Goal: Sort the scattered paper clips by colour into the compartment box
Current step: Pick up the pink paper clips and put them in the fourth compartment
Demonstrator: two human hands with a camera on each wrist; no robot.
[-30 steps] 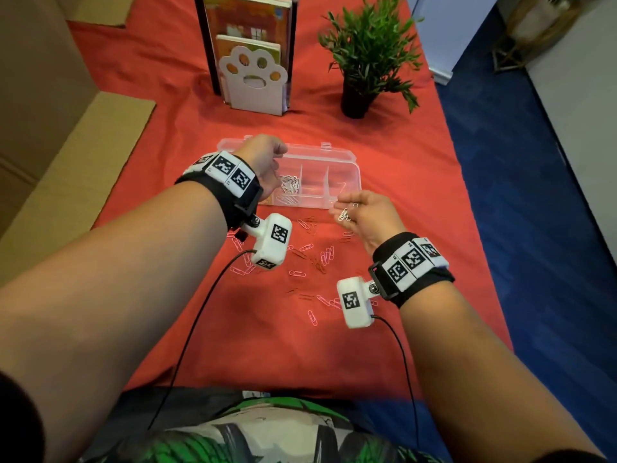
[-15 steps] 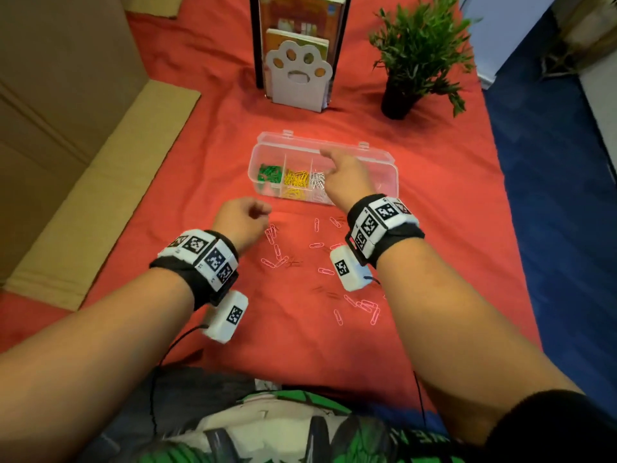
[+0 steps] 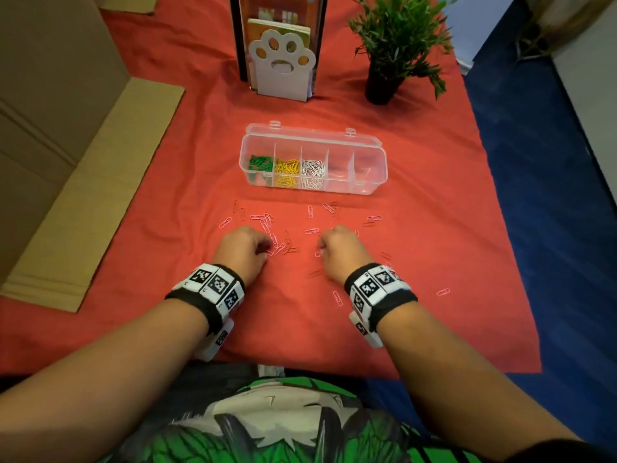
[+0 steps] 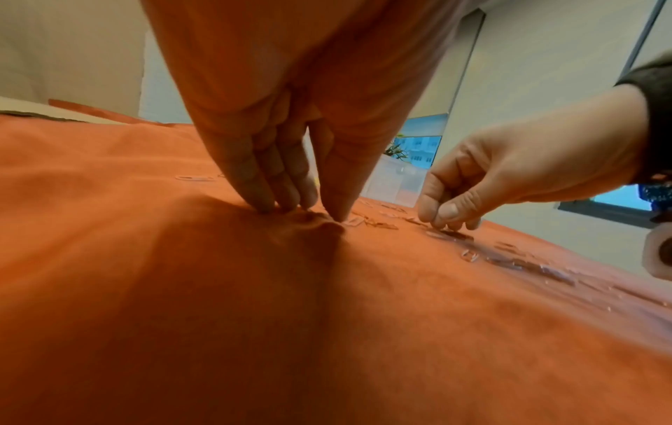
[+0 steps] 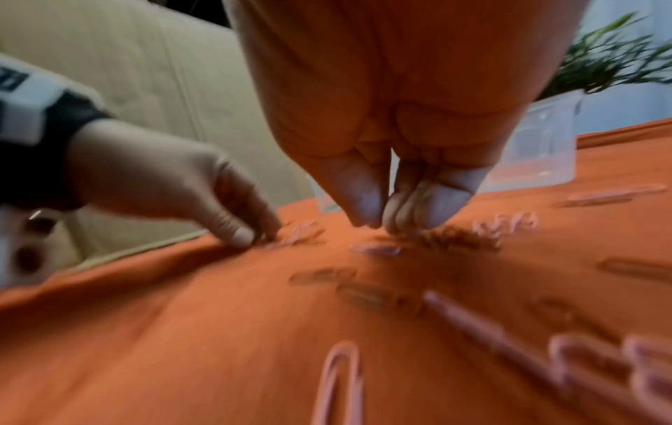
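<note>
The clear compartment box [image 3: 369,162] sits mid-table, holding green [image 3: 259,162], yellow [image 3: 286,167] and white clips [image 3: 313,168] in its three left cells. Pink clips [image 3: 311,230] and red clips [image 3: 291,249] lie scattered on the red cloth in front of it. My left hand [image 3: 247,248] points its straight fingers [image 4: 269,195] and thumb down onto the cloth, a small gap and a cloth fold between them, with a pink clip [image 4: 354,221] at the thumb tip. My right hand [image 5: 378,224] has thumb and fingertips drawn together over red clips [image 5: 454,238]; blur hides whether one is held.
A paw-shaped bookend with books [image 3: 282,68] and a potted plant [image 3: 397,45] stand behind the box. Cardboard [image 3: 83,195] lies along the left. The cloth's right edge drops to blue floor [image 3: 551,228]. Loose pink clips [image 3: 442,291] lie near my right wrist.
My right hand has come back from the box to the scattered clips. My left hand, at the box a second ago, stays down among the clips.
</note>
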